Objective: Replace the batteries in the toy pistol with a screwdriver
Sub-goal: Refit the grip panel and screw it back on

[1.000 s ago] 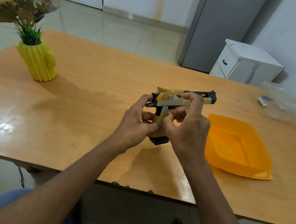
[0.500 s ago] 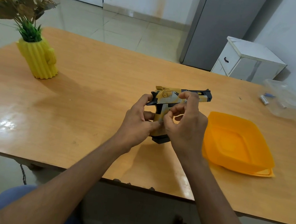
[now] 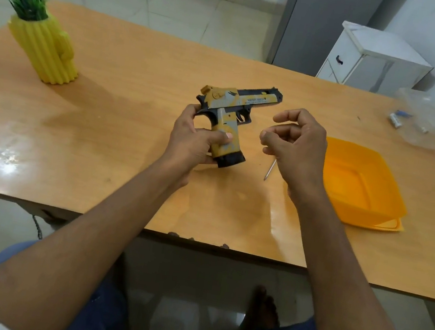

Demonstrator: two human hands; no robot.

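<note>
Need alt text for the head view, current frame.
A person's left hand grips a yellow, grey and black toy pistol by its handle above a wooden table, while the right hand holds a thin metal screwdriver beside it. An orange plastic container sits right; a yellow cactus-shaped vase stands far left.

The right hand has let go of the toy pistol and moved away to the side. Now it holds the screwdriver. Only the left hand holds the pistol now.
</note>
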